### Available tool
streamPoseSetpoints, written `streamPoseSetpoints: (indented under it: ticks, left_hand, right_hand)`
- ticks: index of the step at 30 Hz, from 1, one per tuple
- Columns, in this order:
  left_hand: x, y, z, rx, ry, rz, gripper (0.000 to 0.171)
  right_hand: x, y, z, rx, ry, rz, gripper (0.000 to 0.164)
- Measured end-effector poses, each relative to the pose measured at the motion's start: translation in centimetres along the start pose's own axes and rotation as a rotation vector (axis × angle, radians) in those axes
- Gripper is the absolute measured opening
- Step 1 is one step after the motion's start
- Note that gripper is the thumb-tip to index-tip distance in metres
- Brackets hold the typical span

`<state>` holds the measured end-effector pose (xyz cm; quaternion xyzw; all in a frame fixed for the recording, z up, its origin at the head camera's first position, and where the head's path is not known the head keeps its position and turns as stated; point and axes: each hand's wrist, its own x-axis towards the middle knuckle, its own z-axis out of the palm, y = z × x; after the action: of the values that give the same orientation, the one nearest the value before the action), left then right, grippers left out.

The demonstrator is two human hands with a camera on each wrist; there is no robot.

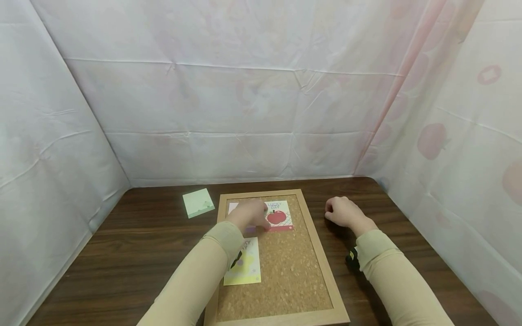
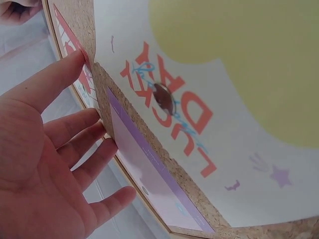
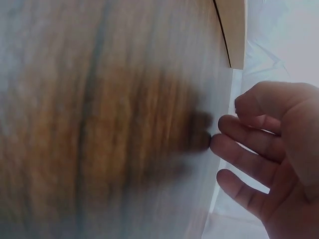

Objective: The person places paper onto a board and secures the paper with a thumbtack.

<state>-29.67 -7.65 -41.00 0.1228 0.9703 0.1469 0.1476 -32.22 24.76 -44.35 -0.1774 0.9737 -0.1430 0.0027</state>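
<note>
My left hand (image 1: 249, 215) reaches over the upper part of a framed corkboard (image 1: 293, 276). Its thumb and fingertips touch at the left edge of a card with a red apple (image 1: 279, 217), and the fingers look relaxed. Partly under that hand lies a purple-edged card (image 2: 149, 172). Below it on the board is a yellow card (image 2: 269, 64) with "LUCKY DAY" lettering; a round metallic thumbtack (image 2: 164, 97) sits on it in the left wrist view. To the right of the board, my right hand (image 1: 344, 212) rests over the table with fingers loosely bent, holding nothing.
A pale green paper (image 1: 198, 203) lies on the dark wooden table (image 1: 122, 253), left of the board. White and pink patterned cloth (image 1: 244, 90) hangs behind the table and along both sides. A dark wrist device (image 1: 352, 258) shows at my right cuff.
</note>
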Motion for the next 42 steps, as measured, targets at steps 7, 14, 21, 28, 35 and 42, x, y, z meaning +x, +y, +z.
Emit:
streamPoseSetpoints:
  ticks: [7, 14, 21, 28, 35, 42]
  left_hand:
    - [0.0, 0.0, 0.0, 0.003, 0.003, 0.000, 0.066]
    - [0.0, 0.0, 0.0, -0.002, -0.006, -0.006, 0.064]
    - [0.1, 0.1, 0.0, -0.007, -0.001, 0.003, 0.064]
    - [0.1, 0.0, 0.0, -0.016, -0.002, 0.002, 0.064]
    - [0.1, 0.1, 0.0, -0.013, -0.001, 0.005, 0.066]
    - [0.2, 0.0, 0.1, -0.011, 0.000, 0.004, 0.066]
  right_hand:
    - [-0.2, 0.2, -0.6, 0.020, 0.055, -0.019, 0.014]
    - [0.0, 0.3, -0.5, 0.015, 0.053, -0.024, 0.011]
    - [0.0, 0.3, -0.5, 0.000, -0.007, 0.012, 0.005]
    - [0.0, -0.2, -0.6, -0.023, -0.075, 0.033, 0.005]
    - [0.1, -0.5, -0.6, -0.048, -0.118, 0.044, 0.005]
    - [0.1, -0.7, -0.6, -0.044, -0.159, 0.055, 0.008]
